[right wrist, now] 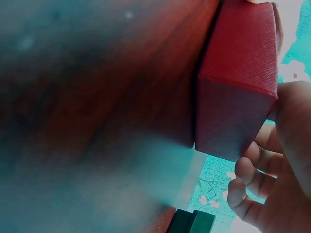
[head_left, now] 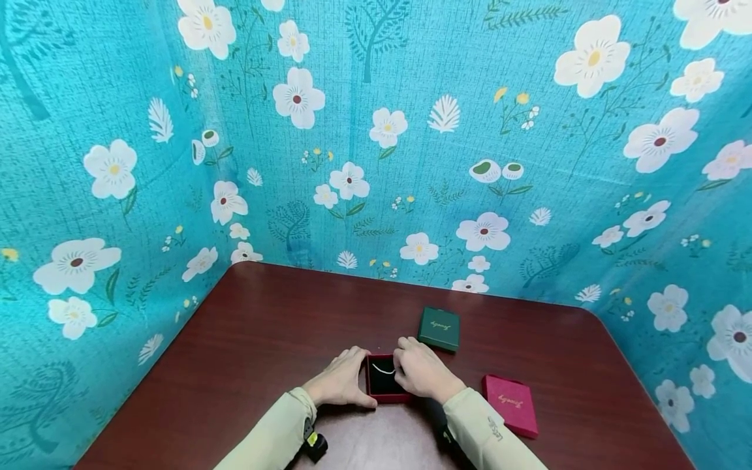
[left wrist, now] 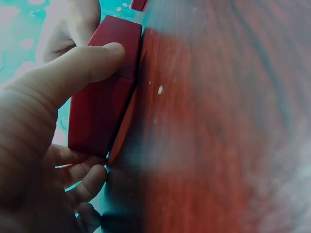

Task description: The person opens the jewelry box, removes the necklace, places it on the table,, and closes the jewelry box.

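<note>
Head view — left hand [head_left: 341, 382], right hand [head_left: 422, 371] both grip open red box [head_left: 384, 378].

A staged recording booth or tabletop set is suggested rather than a lived-in room. A dark reddish-brown table [head_left: 247, 339] with rounded corners is enclosed on three sides by a turquoise floral backdrop cloth [head_left: 411, 130], hung close around it. Only small jewellery gift boxes are laid out on it.
</note>
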Demonstrator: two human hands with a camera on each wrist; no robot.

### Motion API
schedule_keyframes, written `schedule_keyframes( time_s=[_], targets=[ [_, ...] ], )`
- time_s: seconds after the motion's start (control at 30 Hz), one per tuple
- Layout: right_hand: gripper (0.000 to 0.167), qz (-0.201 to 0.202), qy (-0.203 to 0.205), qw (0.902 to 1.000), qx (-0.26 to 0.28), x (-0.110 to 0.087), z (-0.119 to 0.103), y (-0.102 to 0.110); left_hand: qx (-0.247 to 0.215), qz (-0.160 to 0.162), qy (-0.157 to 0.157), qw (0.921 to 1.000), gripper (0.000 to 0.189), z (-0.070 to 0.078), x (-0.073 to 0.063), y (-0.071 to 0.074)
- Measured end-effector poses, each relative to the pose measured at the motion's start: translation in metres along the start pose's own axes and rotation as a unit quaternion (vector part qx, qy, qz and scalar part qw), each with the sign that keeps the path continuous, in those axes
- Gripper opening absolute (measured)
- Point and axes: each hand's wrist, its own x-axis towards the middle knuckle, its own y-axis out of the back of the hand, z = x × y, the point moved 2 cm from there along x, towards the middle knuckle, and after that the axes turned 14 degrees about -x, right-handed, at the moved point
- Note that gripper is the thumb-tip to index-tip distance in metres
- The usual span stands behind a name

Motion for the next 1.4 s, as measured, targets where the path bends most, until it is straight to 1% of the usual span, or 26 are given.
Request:
schedule_keyframes(
  time_s=[0.23, 0.4, 0.6, 0.77, 0.93, 1.07, 1.2, 1.4],
  targets=[
    [0.013, 0.015, -0.010, 0.9997, 0.019, -0.002, 0.005, -0.003, 0.008, -0.004, 0.000, 1.0000, 0.082, 0.001, 0.001, 0.000],
    [0.013, 0.038, -0.013, 0.9984, 0.041, -0.004, 0.007, -0.003, 0.012, -0.001, 0.002, 0.9999, 0.079, 0.001, 0.002, 0.000],
    [0.012, 0.059, -0.020, 0.9966, 0.055, -0.007, 0.009, -0.002, 0.013, 0.002, 0.003, 0.9999, 0.080, 0.001, 0.002, -0.001],
    [0.012, 0.055, -0.027, 0.9959, 0.067, -0.008, 0.010, 0.000, 0.014, 0.005, 0.000, 0.9999, 0.082, 0.000, 0.003, -0.002],
    [0.010, 0.051, -0.025, 0.9957, 0.073, -0.010, 0.010, 0.001, 0.015, 0.005, 0.001, 0.9999, 0.084, -0.001, 0.003, -0.002],
    [0.010, 0.053, -0.025, 0.9952, 0.078, -0.010, 0.010, 0.003, 0.013, 0.006, -0.002, 0.9999, 0.082, 0.000, 0.003, -0.001],
    [0.010, 0.058, -0.031, 0.9933, 0.095, -0.010, 0.010, 0.005, 0.013, 0.004, -0.003, 0.9999, 0.080, 0.000, 0.003, 0.000],
    [0.010, 0.061, -0.038, 0.9916, 0.108, -0.011, 0.012, 0.000, 0.012, 0.000, 0.004, 0.9999, 0.083, 0.000, 0.003, 0.000]
  ],
)
